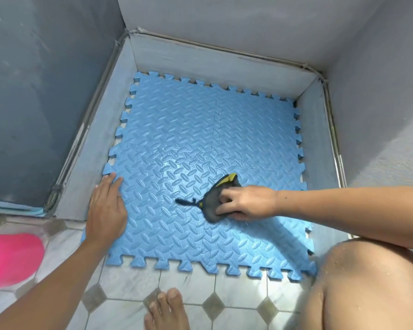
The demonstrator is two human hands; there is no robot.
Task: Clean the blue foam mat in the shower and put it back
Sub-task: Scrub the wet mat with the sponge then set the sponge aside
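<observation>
The blue foam mat point(188, 139), made of interlocking tiles with a ridged pattern, lies flat in the low-walled shower base, and its near edge reaches out onto the tiled floor. My left hand point(106, 210) presses flat on the mat's near left part, fingers apart. My right hand point(246, 203) is closed on a dark grey cloth with a yellow edge point(215, 201), held against the mat right of centre. The mat's surface looks wet and shiny near the cloth.
Grey low walls point(100, 148) enclose the mat on the left, far and right sides. A pink container point(10, 258) sits at the left edge on the tiled floor point(236, 289). My bare foot point(167, 308) and wet knee point(367, 282) are at the bottom.
</observation>
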